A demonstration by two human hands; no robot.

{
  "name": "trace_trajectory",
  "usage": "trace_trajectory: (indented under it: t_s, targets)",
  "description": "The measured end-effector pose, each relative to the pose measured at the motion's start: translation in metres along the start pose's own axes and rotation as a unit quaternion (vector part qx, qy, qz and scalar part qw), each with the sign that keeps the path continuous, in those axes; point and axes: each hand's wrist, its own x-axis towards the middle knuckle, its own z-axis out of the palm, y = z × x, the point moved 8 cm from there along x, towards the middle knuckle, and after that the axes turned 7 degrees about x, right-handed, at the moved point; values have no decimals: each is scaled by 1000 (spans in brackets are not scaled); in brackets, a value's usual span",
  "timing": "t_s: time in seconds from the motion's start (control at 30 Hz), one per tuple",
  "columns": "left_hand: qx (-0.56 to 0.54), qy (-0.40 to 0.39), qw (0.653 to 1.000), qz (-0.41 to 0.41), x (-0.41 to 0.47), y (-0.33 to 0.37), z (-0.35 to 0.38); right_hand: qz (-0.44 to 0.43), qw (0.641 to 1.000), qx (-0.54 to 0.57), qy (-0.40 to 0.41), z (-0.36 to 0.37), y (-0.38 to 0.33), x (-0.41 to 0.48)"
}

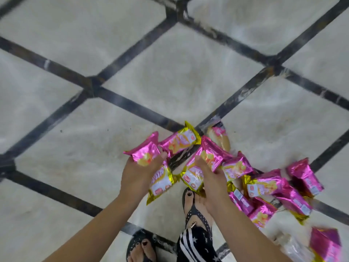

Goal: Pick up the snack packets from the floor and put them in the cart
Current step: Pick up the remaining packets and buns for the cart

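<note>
**Clutching snack packets [264, 186] in both hands above the floor [170, 76]**

At lower centre of the frame we see both forearms reaching down. The left hand [137, 173] grips a small bunch: its fingers are curled round a pink foil packet [145, 155], with a gold-edged packet [161, 181] hanging below the palm and another gold-edged one [180, 140] sticking out to the upper right. Most of those fingers are hidden behind the wrappers.

Just to the right, the right hand [212, 183] grips a second bunch, its thumb pressed on a pink packet [208, 156] and a gold-trimmed packet [192, 179] held beneath it.

More packets lie in a loose heap [279, 190] on the floor at lower right, overlapping one another. A clear-wrapped pale bun [220, 138] lies at the heap's upper end, and at the bottom right corner sits a blurred pink pack [324, 244].

The floor is pale tile crossed by dark strips. Below the hands we see two feet in black sandals, one [195, 210] under the right hand and one [141, 246] at the bottom edge, plus a black trouser leg [190, 244] with white stripes.
</note>
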Motion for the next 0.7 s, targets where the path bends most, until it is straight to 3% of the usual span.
trace_trajectory:
  t_s: [0.27,0.43,0.57,0.7]
  targets:
    - [20,-52,991,118,-154,218,-55,-69,994,-25,-81,-27,-180,-193]
    - [-49,-22,982,180,-243,361,-77,-167,982,19,-88,-52,-296,-314]
    - [-114,-22,968,221,-322,454,-82,-202,971,98,-84,-84,-349,-393]
    - [-117,-57,961,244,-401,497,-69,-209,961,156,-96,-130,-372,-466]
